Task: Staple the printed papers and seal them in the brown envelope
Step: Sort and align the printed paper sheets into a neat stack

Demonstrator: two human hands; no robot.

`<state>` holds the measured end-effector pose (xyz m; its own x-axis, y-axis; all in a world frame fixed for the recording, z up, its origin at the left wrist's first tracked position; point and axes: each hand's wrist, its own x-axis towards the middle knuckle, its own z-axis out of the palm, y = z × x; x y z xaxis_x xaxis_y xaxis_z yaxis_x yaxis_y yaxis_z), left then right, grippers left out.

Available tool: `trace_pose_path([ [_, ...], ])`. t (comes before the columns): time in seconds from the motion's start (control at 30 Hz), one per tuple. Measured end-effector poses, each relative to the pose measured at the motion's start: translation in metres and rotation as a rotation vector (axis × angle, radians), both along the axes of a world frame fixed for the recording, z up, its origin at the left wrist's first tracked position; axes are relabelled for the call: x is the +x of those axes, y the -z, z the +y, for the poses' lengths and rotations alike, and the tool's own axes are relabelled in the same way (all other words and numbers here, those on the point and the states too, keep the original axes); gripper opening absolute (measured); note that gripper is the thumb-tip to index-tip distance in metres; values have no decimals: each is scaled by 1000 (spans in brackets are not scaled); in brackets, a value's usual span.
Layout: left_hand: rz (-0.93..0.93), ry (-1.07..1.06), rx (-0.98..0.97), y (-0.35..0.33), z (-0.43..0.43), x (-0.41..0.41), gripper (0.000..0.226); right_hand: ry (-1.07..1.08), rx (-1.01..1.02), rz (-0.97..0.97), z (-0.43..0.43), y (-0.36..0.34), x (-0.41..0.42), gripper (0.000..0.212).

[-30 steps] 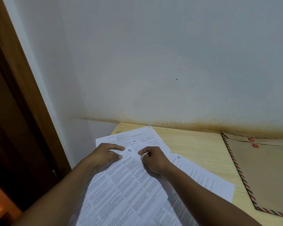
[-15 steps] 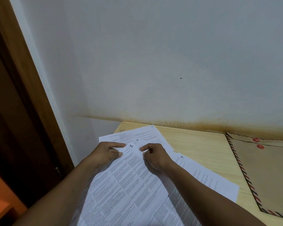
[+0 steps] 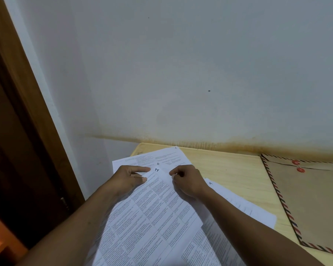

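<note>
Item: printed papers (image 3: pixel 154 214), several loose white sheets of dense columned text, lay fanned and overlapping across the lower centre of the frame on a pale wooden table (image 3: pixel 229 169). The top sheet ran diagonally from bottom left up toward the centre, with a handwritten "1" at its upper corner. A second sheet, marked "5", showed just behind it; a third reached furthest toward the wall. Another sheet, marked "4", projected to the right beneath the right forearm.

Item: left hand (image 3: pixel 128 179), at centre left, rested on the top sheet near its upper corner, index finger stretched out flat, the other fingers curled under. Whether it gripped the paper could not be told.

Item: right hand (image 3: pixel 188 180), at centre, lay knuckles up, fingers curled, thumb and forefinger pinching the edge of a sheet just right of the "1".

Item: brown envelope (image 3: pixel 311 204), at the right edge of the frame, lay flat on the table, well apart from the papers. Striped border; two red button fasteners (image 3: pixel 298 166) near its top flap.

Item: grey-white wall (image 3: pixel 181 73), filling the upper frame, with a rust-coloured stain along the table's far edge.

Item: dark wooden door frame (image 3: pixel 17 112), at the left edge.
</note>
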<state>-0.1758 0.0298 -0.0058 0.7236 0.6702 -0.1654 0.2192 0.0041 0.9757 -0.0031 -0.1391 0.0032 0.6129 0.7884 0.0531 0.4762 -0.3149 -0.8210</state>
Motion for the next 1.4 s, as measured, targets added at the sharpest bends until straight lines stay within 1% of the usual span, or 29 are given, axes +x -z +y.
trace_pose_path([
  [0.07,-6,24,7,-2,-4,8,33,69,-70,-126,-14,-6,19,22],
  [0.1,-10,40,6,-3,-7,13,32,102,-138,-181,-22,-7,31,24],
  [0.17,-9,77,12,-6,-15,24,31,143,-311,-265,-41,-11,53,32],
  [0.23,-15,110,17,-8,-22,36,30,145,-440,-303,-57,-13,70,42],
  [0.33,-14,147,21,-10,-32,49,30,123,-527,-291,-69,-10,82,50],
  [0.57,-18,198,-1,-2,-50,67,30,130,-539,-225,-69,-5,84,53],
  [0.77,-24,202,-19,0,-62,73,32,139,-566,-282,-69,-3,81,51],
  [1.07,-19,217,0,5,-64,79,31,122,-541,-253,-71,-1,82,48],
  [1.2,-22,210,12,4,-65,76,30,127,-532,-274,-74,-2,77,47],
  [1.4,-10,185,32,-3,-60,63,29,89,-598,-353,-74,-6,75,59],
])
